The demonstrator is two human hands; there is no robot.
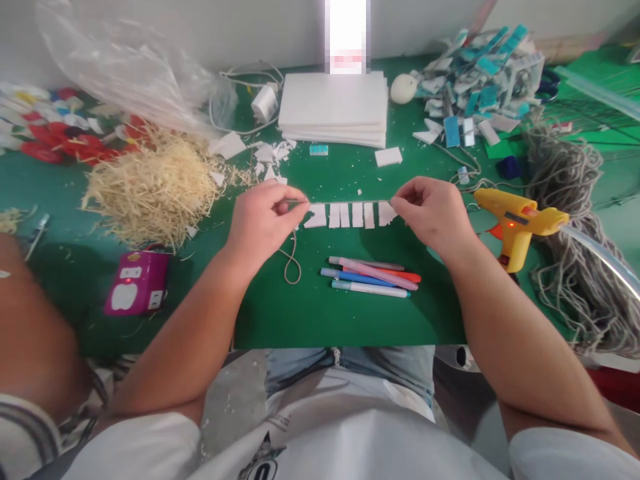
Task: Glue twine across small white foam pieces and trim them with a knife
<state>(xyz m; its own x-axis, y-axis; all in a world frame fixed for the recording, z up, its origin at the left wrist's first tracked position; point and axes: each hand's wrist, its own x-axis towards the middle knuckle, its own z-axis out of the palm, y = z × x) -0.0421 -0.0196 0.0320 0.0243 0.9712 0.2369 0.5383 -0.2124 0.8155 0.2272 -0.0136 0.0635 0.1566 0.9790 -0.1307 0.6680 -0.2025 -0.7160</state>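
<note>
A thin grey cord [325, 203] is stretched level between my two hands. My left hand [265, 223] pinches it at one end, and the cord's loose tail hangs below in a small loop on the table. At the other end, the fingertips of my right hand [430, 210] are closed on the cord, beside a white piece at the right of the row. Several small white cut pieces [357, 215] lie in a row just under the cord; I cannot tell whether they are attached to it. Closer to me lie several felt-tip pens [373, 275] in a loose bundle.
A yellow glue gun [515, 223] with a lit light stands right, beside grey yarn [565, 200]. White foam sheets [333, 107] are stacked behind. Blue-and-white scraps [480, 87] heap back right. At left are straw [150, 187], a purple box [137, 283] and another person's arm [30, 300].
</note>
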